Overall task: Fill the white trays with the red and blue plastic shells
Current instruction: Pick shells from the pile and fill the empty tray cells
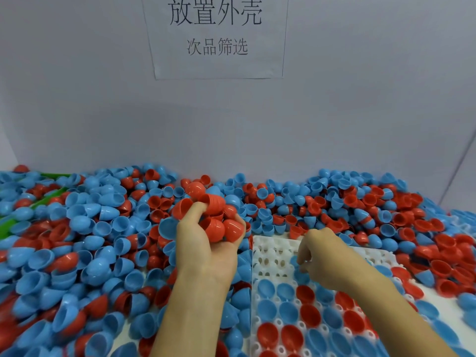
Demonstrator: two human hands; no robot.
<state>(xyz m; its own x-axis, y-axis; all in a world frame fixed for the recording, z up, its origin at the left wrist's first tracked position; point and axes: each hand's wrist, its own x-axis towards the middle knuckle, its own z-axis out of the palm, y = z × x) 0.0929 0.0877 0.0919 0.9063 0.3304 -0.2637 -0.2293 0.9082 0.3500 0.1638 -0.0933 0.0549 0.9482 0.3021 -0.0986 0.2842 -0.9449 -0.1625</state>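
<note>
The left hand point(206, 243) is gripping a cluster of red shells point(211, 215) at centre frame. The right hand point(319, 256) is curling over the white tray point(273, 251), fingertips hidden, its grip unreadable. Loose shells point(77, 240) are burying the surface below a grey wall point(103, 112).

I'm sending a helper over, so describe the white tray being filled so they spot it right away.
Below the paper sign on the wall lies a heap of red and blue shells. The white tray sits at the heap's near right, under the right hand. Unlike the loose heap, its shells sit open side up in neat rows, its far pockets bare.
</note>
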